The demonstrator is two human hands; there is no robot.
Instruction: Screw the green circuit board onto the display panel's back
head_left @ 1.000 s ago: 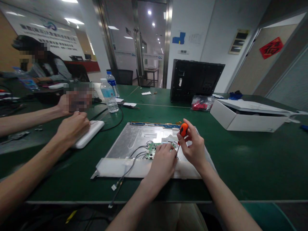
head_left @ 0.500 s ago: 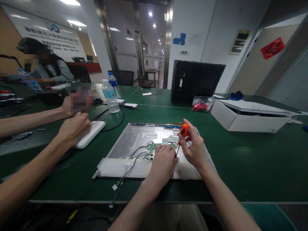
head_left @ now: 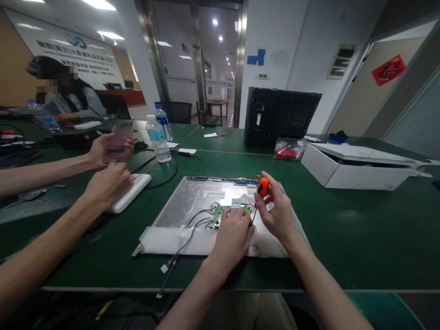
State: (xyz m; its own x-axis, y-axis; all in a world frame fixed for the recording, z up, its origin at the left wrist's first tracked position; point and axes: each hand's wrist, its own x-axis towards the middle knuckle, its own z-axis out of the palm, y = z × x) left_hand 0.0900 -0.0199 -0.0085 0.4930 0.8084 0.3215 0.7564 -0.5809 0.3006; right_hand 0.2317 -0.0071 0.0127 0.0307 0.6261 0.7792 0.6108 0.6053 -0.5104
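Observation:
My left hand [head_left: 235, 229] lies over the green circuit board [head_left: 217, 211], fingers bent and close together, pressing on it; its fingertips are partly hidden. Fixed to the back of a silvery display panel [head_left: 172, 206], the board has dark cables [head_left: 192, 229] with white plugs that hang over the table's front edge. In my right hand [head_left: 277, 213] is a screwdriver with an orange and black handle [head_left: 263, 187]. It is held near upright and slightly tilted, its thin shaft reaching down to the board's right end beside my left fingers. The tip is hard to make out.
Left of the panel, another person's hands [head_left: 110, 181] hold a phone [head_left: 118, 140] above a white slab-like device [head_left: 132, 192]. Water bottles [head_left: 158, 142] stand behind. A black monitor [head_left: 282, 117], a bag with red contents [head_left: 290, 150] and a white box [head_left: 357, 172] are at the back right.
The screwdriver handle has turned slightly in my right fingers and sits a touch lower. My left hand stays in place. The other person's phone has shifted slightly.

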